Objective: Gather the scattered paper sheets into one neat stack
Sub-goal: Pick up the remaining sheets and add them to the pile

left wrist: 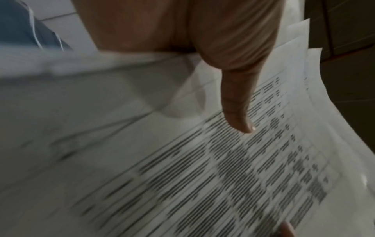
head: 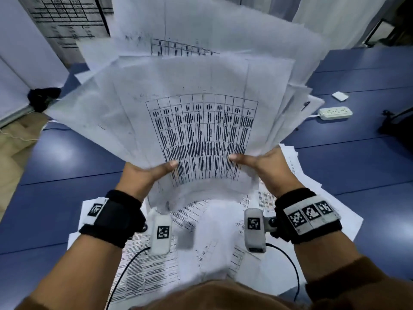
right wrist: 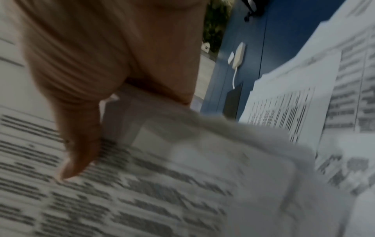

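Above a blue floor [head: 335, 157], at the centre of the head view, a person lifts a fanned bundle [head: 178, 90] of printed sheets, the left hand [head: 143, 175] and right hand [head: 266, 166] each pinching its lower edge, thumbs pressed flat on the top sheet's table and the other fingers out of sight behind the paper; the wrist views show each thumb on the print, left [left wrist: 239, 112] and right [right wrist: 79, 154], and little more through the blur. By the look of it the gathering is well under way but not finished: the bundle's edges splay unevenly toward the upper frame, and more loose sheets [head: 223, 242] lie overlapping on the floor in the lower half of the frame, beneath the wrists; these are left to collect, and the whole lot then needs squaring into one stack. More printed paper [head: 67, 21] shows at upper left, though whether it is loose or fixed cannot be told. How many sheets are held is hard to make out, and the bundle hides the floor behind it. A white power strip [head: 335, 113] lies at right, well apart from the paper
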